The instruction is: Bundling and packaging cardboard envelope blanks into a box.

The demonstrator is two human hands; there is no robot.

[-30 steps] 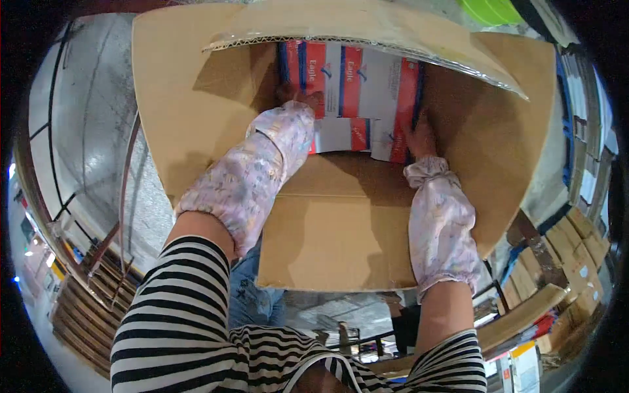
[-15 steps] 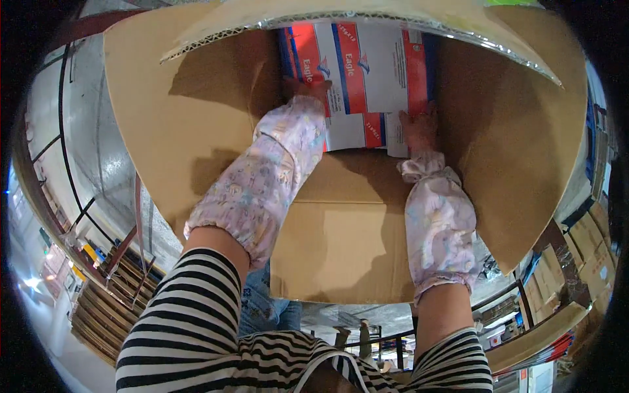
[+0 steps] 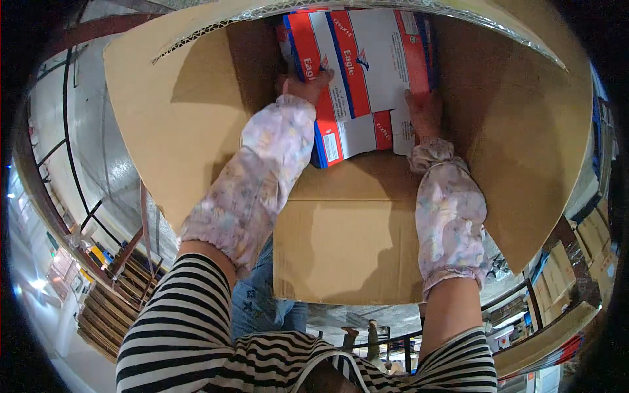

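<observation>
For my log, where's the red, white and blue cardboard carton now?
Head view, upper centre: the carton is inside the open brown cardboard box, between left hand and right hand.

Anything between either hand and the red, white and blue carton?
Nothing visible: left hand and right hand both touch the carton, at opposite sides. A cardboard flap crosses the view at its far end.

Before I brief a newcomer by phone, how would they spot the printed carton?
Find the big open brown box. Inside, between the left hand and right hand, is the printed carton. Its red, white and blue print stands out against the plain brown walls.
</observation>
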